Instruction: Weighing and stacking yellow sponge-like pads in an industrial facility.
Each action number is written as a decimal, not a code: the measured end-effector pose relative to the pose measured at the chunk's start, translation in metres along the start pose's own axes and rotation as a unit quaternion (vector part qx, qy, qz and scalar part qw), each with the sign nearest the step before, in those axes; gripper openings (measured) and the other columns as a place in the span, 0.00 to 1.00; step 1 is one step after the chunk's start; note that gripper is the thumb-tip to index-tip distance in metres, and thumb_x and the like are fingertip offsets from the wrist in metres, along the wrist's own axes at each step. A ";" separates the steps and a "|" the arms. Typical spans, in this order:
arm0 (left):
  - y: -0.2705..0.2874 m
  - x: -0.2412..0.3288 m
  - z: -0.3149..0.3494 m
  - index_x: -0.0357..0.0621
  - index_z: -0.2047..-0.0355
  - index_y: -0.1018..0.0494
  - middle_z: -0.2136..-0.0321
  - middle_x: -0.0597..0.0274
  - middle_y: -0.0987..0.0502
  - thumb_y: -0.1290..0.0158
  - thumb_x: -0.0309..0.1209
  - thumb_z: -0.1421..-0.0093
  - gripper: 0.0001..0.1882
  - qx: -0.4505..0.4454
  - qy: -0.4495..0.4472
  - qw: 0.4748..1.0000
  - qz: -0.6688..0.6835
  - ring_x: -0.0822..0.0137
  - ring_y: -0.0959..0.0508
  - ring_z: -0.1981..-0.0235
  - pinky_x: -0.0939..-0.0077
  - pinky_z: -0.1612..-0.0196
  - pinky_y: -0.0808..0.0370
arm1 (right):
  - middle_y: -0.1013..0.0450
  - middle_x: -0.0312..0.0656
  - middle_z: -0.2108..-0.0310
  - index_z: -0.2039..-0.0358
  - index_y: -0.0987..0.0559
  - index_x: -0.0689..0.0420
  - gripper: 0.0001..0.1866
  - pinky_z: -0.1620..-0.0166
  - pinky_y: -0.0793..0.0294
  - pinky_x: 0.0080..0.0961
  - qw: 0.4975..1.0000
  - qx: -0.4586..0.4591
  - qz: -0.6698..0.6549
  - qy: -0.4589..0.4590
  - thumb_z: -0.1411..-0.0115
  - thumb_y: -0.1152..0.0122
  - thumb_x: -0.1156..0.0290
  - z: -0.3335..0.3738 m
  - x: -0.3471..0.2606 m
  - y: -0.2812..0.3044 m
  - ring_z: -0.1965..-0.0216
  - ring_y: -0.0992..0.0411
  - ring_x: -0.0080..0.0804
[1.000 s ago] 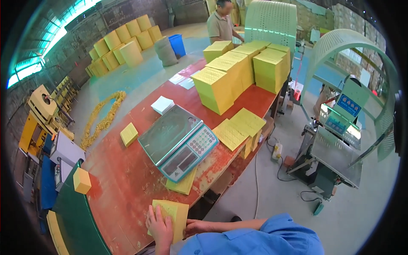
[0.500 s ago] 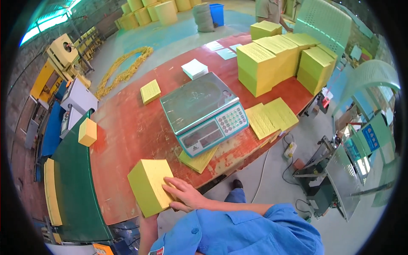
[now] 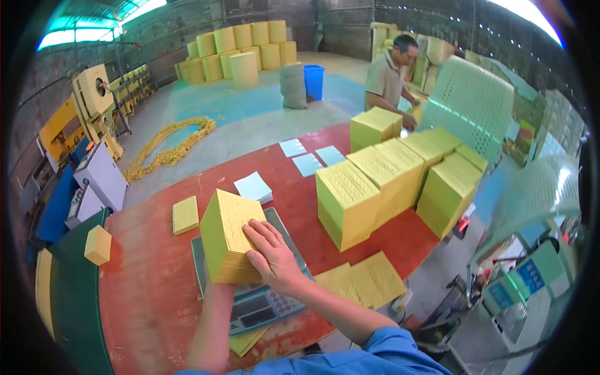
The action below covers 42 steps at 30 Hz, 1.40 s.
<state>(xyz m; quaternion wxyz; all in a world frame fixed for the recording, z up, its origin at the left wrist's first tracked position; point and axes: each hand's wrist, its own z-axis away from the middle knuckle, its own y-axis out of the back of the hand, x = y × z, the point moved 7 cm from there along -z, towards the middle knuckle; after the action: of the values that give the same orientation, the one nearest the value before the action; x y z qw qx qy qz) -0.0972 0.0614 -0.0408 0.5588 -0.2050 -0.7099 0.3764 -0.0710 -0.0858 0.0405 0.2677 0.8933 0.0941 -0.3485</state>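
Note:
A thick block of stacked yellow paper sheets (image 3: pixel 232 240), embossed with wavy lines, is held up over the green-rimmed digital scale (image 3: pixel 250 310). My left hand (image 3: pixel 220 290) supports it from below; its fingers are hidden under the block. Across the top face lies my right hand (image 3: pixel 272 253), fingers together and thumb at the near edge, steadying the block. It covers much of the scale's plate, while display and keypad show below. Whether the block touches the plate I cannot tell. Thin yellow sheets (image 3: pixel 247 340) poke out from under the scale's near side.
Tall yellow paper stacks (image 3: pixel 350 203) occupy the red table's (image 3: pixel 150 275) right half, with flatter piles (image 3: pixel 369 281) nearer. A white pad (image 3: pixel 253 186) and a small yellow stack (image 3: pixel 185 215) sit beyond the scale. A co-worker (image 3: pixel 390 78) stands behind the stacks. Green chairs (image 3: pixel 531 187) are at right.
Both hands have carried the yellow block from the table's near left edge forward and up over the scale. The view has tilted upward, bringing the co-worker and the back wall into sight.

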 end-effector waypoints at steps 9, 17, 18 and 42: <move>0.018 -0.013 0.024 0.43 0.39 0.38 0.43 0.53 0.31 0.64 0.52 0.32 0.31 0.233 0.024 0.964 0.124 0.55 0.29 0.43 0.53 0.41 0.30 | 0.35 0.51 0.40 0.42 0.28 0.58 0.24 0.36 0.39 0.42 0.999 -0.042 -0.006 -0.007 0.36 0.44 0.62 -0.034 0.042 -0.016 0.36 0.41 0.54; 0.022 -0.021 0.136 0.39 0.40 0.38 0.46 0.40 0.30 0.66 0.54 0.32 0.34 0.269 0.154 0.940 0.144 0.43 0.27 0.46 0.48 0.43 0.29 | 0.34 0.51 0.41 0.45 0.26 0.56 0.29 0.40 0.35 0.47 0.993 -0.065 0.066 0.072 0.46 0.34 0.60 -0.018 0.017 -0.040 0.37 0.40 0.54; 0.026 -0.018 0.154 0.37 0.40 0.37 0.46 0.37 0.30 0.66 0.56 0.32 0.35 0.237 0.203 0.946 0.085 0.41 0.27 0.46 0.47 0.44 0.29 | 0.34 0.51 0.41 0.45 0.26 0.55 0.29 0.40 0.36 0.48 0.989 -0.073 0.099 0.078 0.48 0.32 0.60 -0.018 0.014 -0.043 0.37 0.40 0.54; 0.539 0.631 0.257 0.46 0.42 0.30 0.48 0.51 0.25 0.48 0.49 0.40 0.30 0.553 -0.051 0.667 -0.496 0.56 0.27 0.49 0.58 0.46 0.32 | 0.34 0.50 0.42 0.48 0.27 0.58 0.24 0.42 0.33 0.47 0.981 -0.176 0.084 -0.022 0.47 0.38 0.73 0.207 -0.115 -0.369 0.39 0.37 0.53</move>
<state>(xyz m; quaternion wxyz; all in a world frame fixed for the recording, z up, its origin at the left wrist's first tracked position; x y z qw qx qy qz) -0.5946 0.7730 -0.0729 0.6369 0.5441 -0.3952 0.3771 -0.4053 0.1129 -0.1613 0.4508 0.8293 0.0730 -0.3220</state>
